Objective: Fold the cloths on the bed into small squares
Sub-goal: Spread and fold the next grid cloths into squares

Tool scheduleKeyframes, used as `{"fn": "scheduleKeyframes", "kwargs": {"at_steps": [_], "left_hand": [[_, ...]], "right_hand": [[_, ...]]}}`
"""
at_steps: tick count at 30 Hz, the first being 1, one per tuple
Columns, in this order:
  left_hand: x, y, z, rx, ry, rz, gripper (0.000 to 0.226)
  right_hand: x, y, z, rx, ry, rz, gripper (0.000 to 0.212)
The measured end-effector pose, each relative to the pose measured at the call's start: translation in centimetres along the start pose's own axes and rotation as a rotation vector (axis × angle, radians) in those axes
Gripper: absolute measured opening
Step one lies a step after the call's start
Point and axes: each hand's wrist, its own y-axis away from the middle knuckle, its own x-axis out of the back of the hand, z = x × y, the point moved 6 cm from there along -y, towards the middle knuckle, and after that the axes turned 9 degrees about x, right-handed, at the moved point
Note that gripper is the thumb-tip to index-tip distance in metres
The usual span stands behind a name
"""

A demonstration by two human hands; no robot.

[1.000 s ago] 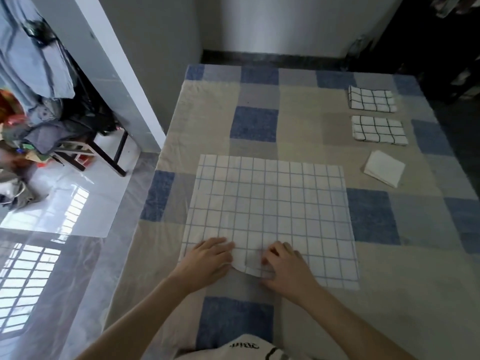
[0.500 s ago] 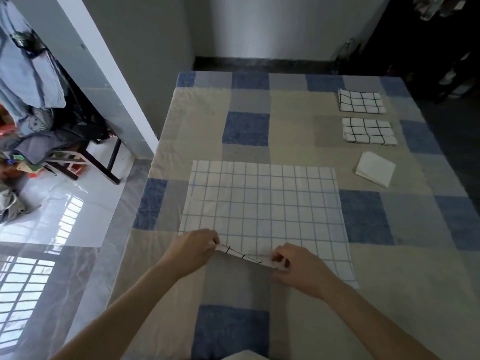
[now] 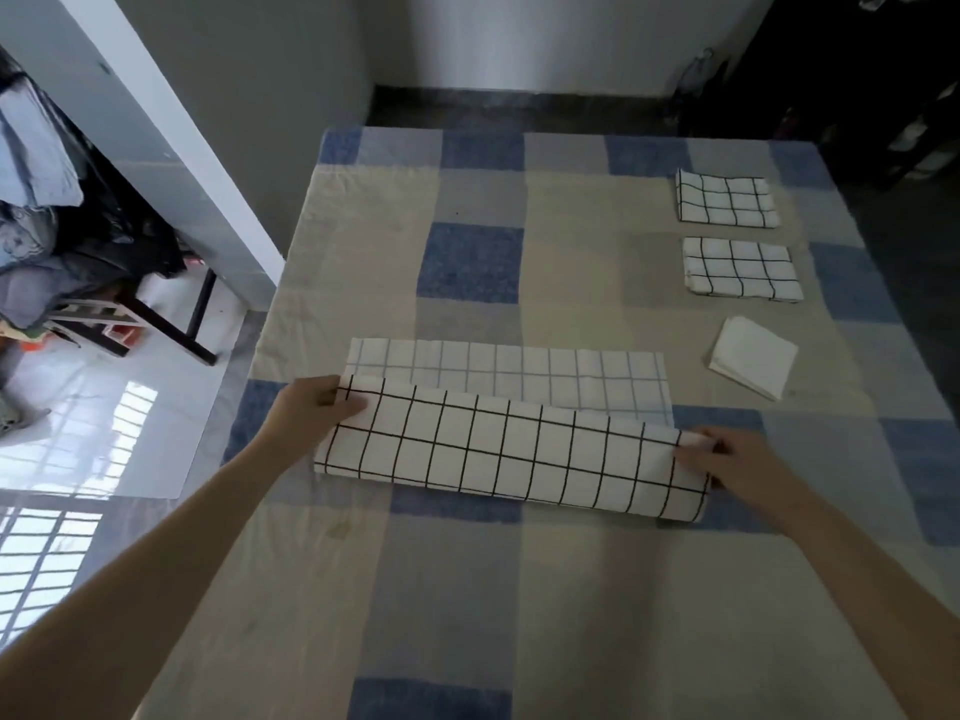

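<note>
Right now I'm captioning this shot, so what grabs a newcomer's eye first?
The big checked cloth in the middle of the bed, its near half lifted over by the left hand and right hand pinching its corners. Next, three folded cloths lined along the bed's right side.

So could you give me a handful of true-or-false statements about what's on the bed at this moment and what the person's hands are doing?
1. Both hands hold the big checked cloth. True: the left hand grips its left corner, the right hand its right corner.
2. The big cloth lies fully flat. False: its near half is lifted and being turned over the far half.
3. Two folded checked cloths lie at the far right. True.
4. The plain white folded cloth sits on top of them. False: it lies apart, nearer the person.
5. The bed cover is plain white. False: it has blue, grey and beige squares.
</note>
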Motion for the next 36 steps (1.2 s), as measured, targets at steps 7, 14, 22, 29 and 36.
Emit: {"fn": "scheduleKeyframes", "kwargs": {"at_steps": [7, 14, 22, 29, 36], "left_hand": [[-0.7, -4.1, 0.8, 0.083, 0.033, 0.163, 0.031], [-1.2, -5.3, 0.0, 0.058, -0.012, 0.251, 0.023], [-1.4, -6.1, -0.5, 0.020, 0.001, 0.323, 0.016], [-1.5, -6.9, 0.8, -0.024, -0.060, 0.341, 0.022], [-5.3, 0.4, 6.9, -0.355, -0.054, 0.465, 0.021]], "right_hand": [[0.3, -7.9, -2.2, 0.053, 0.068, 0.286, 0.011], [-1.0, -11.8, -2.3, 0.113, 0.121, 0.434, 0.014], [-1.6, -11.9, -1.7, 0.171, 0.221, 0.528, 0.020], [-2.1, -11.4, -1.5, 0.217, 0.286, 0.549, 0.026], [-2.9, -11.2, -1.2, 0.301, 0.334, 0.613, 0.024]]}}
